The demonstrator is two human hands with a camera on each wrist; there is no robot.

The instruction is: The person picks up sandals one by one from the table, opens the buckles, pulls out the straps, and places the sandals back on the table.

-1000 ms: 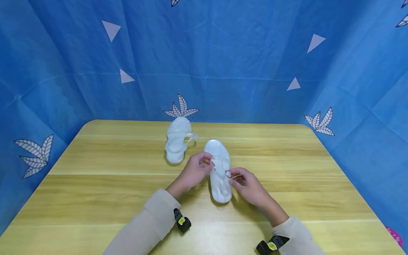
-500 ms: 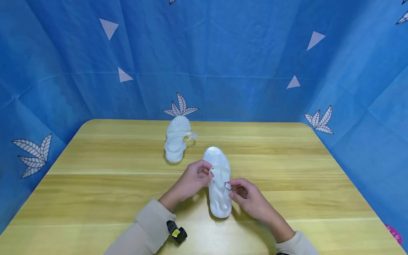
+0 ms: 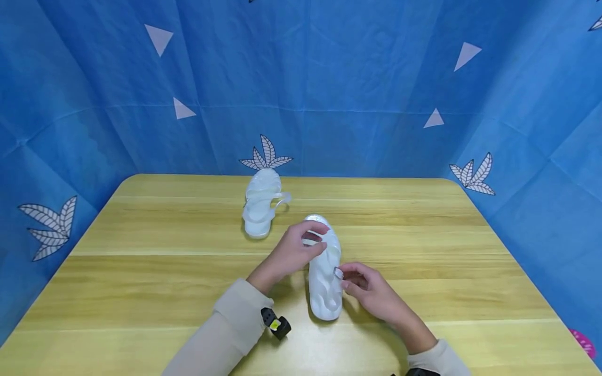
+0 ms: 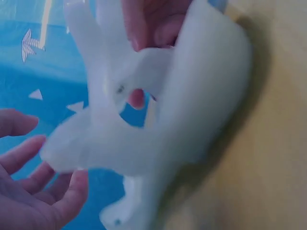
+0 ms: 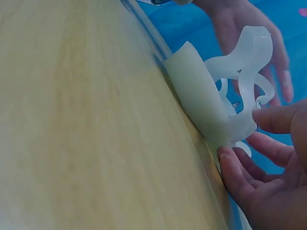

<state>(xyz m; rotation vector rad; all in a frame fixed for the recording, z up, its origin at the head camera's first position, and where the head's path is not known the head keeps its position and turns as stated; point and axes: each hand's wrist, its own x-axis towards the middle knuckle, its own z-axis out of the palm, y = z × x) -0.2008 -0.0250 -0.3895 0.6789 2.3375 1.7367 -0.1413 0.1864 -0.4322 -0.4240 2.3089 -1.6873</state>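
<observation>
In the head view, a glossy white, plastic-looking strappy sandal lies on the yellow wood-grain table between both hands. The left hand hangs over its far half, thumb and fingers parted and gripping nothing, covering some strapwork. The right hand pinches the sandal's small silver buckle from the side. A matching white sandal lies farther back, near a blue printed curtain. The left wrist view is blurred: the left fingers spread just beside a strap, perhaps touching it. In the right wrist view, the right fingertips close about a strap beside the buckle, hiding its end; the left hand shows behind, partly screened by straps.
</observation>
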